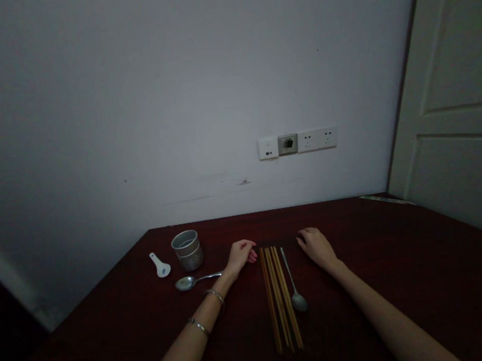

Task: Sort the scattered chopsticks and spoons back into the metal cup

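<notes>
My left hand point(241, 255) rests on its side on the table, just left of the chopsticks. Its fingers are loosely bent and apart, with nothing in them. Several wooden chopsticks point(280, 299) lie side by side, pointing away from me. Close along their right side is a long-handled metal spoon point(299, 302), bowl toward me. My right hand point(316, 245) lies palm down to the right of that spoon, fingers relaxed and holding nothing. Another metal spoon point(186, 283) lies crosswise left of my left wrist, its handle end reaching my forearm.
At the left stand a metal cup point(187, 251) with a perforated lower part and, beside it, a white soup spoon point(162, 268). The dark red table point(396, 278) meets a white wall with sockets point(298, 143). A pale panelled door point(459, 116) borders the right side.
</notes>
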The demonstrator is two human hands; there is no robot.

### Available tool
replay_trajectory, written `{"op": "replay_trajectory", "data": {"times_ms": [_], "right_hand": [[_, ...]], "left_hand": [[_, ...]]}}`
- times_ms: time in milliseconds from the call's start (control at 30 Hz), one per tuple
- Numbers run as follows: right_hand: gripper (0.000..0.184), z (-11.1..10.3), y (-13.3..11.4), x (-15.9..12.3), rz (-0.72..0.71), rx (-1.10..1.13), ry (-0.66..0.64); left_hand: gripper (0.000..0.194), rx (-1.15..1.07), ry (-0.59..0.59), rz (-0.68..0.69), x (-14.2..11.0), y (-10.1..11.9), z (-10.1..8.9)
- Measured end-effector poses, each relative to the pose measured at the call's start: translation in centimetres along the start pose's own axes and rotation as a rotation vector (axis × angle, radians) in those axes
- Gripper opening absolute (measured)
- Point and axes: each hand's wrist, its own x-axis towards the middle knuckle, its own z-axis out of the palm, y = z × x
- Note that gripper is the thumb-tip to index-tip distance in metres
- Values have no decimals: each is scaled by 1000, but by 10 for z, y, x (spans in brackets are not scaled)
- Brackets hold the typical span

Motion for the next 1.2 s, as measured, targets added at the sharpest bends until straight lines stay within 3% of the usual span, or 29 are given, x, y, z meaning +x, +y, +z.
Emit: {"op": "replay_trajectory", "data": {"times_ms": [167,333,400,500,667,867,1033,1200], "right_hand": [[35,17,12,0,18,-54,-23],[36,18,13,0,19,-62,-23],[36,18,13,0,25,-63,-33],[36,19,13,0,30,-62,-45],[34,21,12,-2,30,-87,-46],[34,21,10,-4,20,-108,-44],[36,22,11,-4,31,-113,-46],[35,22,10,-4,35,-97,-42]], "left_hand": [[16,-28,-46,-22,1,9,-8],[22,31,-118,73,-13,52,-29],[23,166,-199,122,-23,67,-42],[21,534,-245,213,-38,76,-64],[23,1042,-154,319,-63,65,-95],[18,1377,-200,218,-82,46,-107],[17,1421,-158,197,-82,33,-111],[19,1418,-158,205,-81,32,-107]]}}
